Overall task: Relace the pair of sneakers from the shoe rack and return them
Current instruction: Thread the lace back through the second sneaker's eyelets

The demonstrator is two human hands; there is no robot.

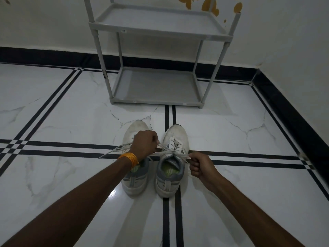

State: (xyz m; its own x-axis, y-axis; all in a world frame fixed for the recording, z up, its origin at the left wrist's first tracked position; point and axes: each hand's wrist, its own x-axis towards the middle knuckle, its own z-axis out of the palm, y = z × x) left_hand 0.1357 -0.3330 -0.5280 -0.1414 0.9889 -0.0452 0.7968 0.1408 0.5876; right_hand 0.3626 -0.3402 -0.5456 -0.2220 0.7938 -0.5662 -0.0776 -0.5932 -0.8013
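Gripping a lace end each, both hands work over the right sneaker (171,161) of a white pair that stands side by side on the tiled floor (62,113), toes toward the wall.

Head view: the left hand (144,145) is closed into a loose fist above the left sneaker (135,157), covering its middle. Its fingertips pinch one end of the right sneaker's lace (175,152), which runs tight from the hand down to the top eyelets. A second pale lace (115,149), loose, trails out to the left from under this hand and across a black floor stripe; which shoe it belongs to I cannot tell. An orange thread band (129,157) circles the left wrist.

The right hand (200,164) sits just beside the right sneaker's collar, fingers curled shut, thumb pressed on the other lace end, which stretches taut from the tongue to the fist. The two ends cross over the tongue, above the laced eyelets. Green insoles show in both shoe openings.

Beyond the shoes, a grey shoe rack (156,86) stands against the wall, well apart from the pair.
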